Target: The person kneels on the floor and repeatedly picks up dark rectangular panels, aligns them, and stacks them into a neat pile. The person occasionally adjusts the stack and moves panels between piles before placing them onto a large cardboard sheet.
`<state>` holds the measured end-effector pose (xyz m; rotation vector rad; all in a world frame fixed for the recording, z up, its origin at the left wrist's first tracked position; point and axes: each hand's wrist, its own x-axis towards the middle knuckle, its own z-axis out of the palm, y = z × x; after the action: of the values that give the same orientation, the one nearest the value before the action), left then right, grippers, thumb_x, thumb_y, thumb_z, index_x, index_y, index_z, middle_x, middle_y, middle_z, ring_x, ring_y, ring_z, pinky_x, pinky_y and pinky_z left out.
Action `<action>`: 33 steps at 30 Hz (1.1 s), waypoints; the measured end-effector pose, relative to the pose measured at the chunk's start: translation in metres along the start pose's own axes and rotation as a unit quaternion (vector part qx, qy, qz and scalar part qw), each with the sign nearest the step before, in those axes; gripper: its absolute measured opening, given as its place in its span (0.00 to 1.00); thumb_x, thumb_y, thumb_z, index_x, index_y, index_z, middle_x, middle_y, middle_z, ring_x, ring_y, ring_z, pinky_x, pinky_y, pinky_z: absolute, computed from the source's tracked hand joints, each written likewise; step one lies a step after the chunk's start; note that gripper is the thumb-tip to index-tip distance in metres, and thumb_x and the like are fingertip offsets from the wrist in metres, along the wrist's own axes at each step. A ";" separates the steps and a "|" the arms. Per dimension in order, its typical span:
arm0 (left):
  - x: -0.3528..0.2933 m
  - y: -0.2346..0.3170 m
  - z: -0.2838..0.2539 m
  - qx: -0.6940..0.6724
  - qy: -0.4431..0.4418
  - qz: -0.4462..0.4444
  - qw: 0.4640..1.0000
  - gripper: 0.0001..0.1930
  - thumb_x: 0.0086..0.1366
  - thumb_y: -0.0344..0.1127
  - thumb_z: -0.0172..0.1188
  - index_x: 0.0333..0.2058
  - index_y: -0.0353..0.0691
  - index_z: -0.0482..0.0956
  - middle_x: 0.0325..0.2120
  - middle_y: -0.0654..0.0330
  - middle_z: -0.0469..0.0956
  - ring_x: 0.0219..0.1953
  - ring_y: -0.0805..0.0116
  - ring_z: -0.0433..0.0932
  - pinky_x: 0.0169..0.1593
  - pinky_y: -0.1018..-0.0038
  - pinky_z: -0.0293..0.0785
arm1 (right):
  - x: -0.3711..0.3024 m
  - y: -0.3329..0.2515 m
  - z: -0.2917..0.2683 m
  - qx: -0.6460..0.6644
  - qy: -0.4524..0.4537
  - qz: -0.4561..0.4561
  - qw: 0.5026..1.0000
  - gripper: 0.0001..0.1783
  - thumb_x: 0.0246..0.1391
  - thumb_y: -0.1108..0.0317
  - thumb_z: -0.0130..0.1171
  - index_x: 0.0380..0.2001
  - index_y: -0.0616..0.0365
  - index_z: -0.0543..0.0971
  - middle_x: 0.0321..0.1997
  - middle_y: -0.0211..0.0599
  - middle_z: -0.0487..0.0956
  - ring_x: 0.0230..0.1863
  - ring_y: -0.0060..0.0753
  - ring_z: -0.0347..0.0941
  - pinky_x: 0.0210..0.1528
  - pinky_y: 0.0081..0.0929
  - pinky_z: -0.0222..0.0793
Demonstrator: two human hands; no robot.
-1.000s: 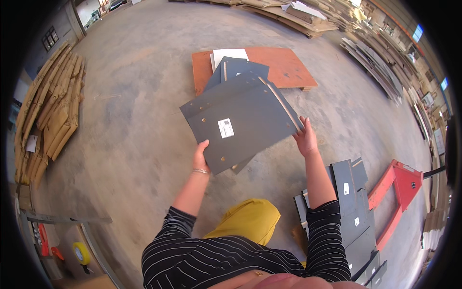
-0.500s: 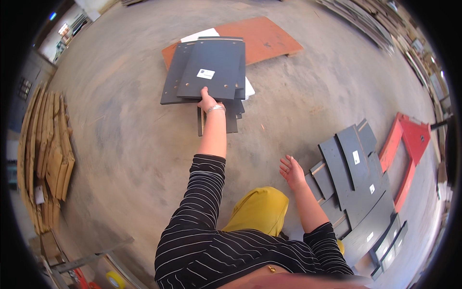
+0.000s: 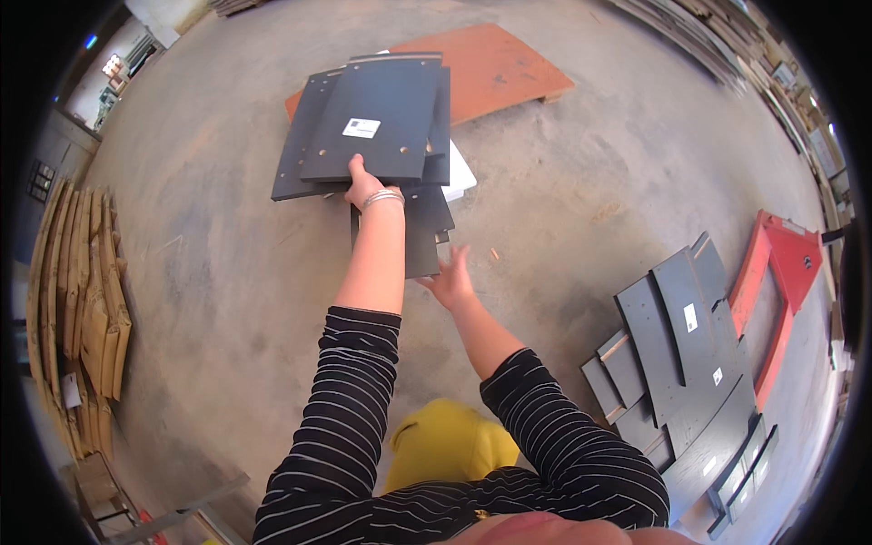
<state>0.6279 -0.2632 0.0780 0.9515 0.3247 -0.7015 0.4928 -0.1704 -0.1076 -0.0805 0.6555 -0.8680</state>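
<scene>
My left hand (image 3: 365,185) grips the near edge of a stack of dark grey panels (image 3: 381,100), thumb on top and fingers hidden beneath. The top panel has drilled holes and a white label (image 3: 361,128). Below that stack more dark panels (image 3: 421,238) show, with a white board (image 3: 460,171) beside them. At the near corner of these lower panels is my right hand (image 3: 451,283), its fingers spread. Whether it touches the corner I cannot tell.
An orange-brown board (image 3: 495,68) lies behind the stack. To the right, more dark labelled panels (image 3: 672,336) overlap beside a red metal frame (image 3: 790,263). Brown cardboard-like bundles (image 3: 77,309) stand at the left. Long boards (image 3: 681,41) lie far right.
My right hand has swung left and forward from beside the right-hand panels to the lower panels' corner. My left hand and the gripped panels have shifted slightly left in view.
</scene>
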 end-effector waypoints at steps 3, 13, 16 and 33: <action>0.008 0.005 0.011 -0.026 0.028 -0.054 0.998 0.31 0.50 0.38 0.63 0.52 0.39 0.62 0.48 0.54 0.69 0.46 0.53 0.72 0.45 0.46 0.69 | 0.024 -0.016 0.024 -0.004 -0.082 0.031 0.996 0.50 0.45 0.27 0.43 0.65 0.43 0.46 0.67 0.42 0.52 0.66 0.48 0.48 0.64 0.52 0.43; 0.031 0.015 0.012 -0.006 -0.047 -0.057 0.997 0.41 0.49 0.42 0.64 0.56 0.37 0.47 0.54 0.50 0.60 0.47 0.56 0.70 0.44 0.53 0.72 | 0.047 -0.028 0.062 0.152 0.066 -0.099 0.981 0.28 0.54 0.45 0.51 0.48 0.57 0.70 0.49 0.38 0.73 0.49 0.39 0.70 0.52 0.41 0.67; 0.037 0.015 0.021 0.011 -0.031 -0.057 0.998 0.42 0.48 0.45 0.64 0.56 0.37 0.48 0.55 0.50 0.59 0.49 0.56 0.69 0.43 0.54 0.70 | 0.054 -0.031 0.067 0.131 0.052 -0.080 0.987 0.22 0.55 0.46 0.48 0.41 0.51 0.72 0.43 0.34 0.75 0.44 0.36 0.71 0.48 0.37 0.70; 0.117 0.032 0.092 0.171 0.013 -0.006 0.985 0.39 0.50 0.49 0.61 0.54 0.30 0.56 0.49 0.46 0.68 0.45 0.55 0.74 0.48 0.65 0.72 | 0.131 -0.044 0.115 -0.080 0.089 -0.157 0.980 0.37 0.54 0.44 0.50 0.53 0.66 0.61 0.52 0.47 0.68 0.49 0.45 0.68 0.47 0.44 0.68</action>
<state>0.7313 -0.3744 0.0855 1.2862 0.2371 -0.7715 0.5882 -0.3173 -0.0669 -0.2589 0.8945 -1.1344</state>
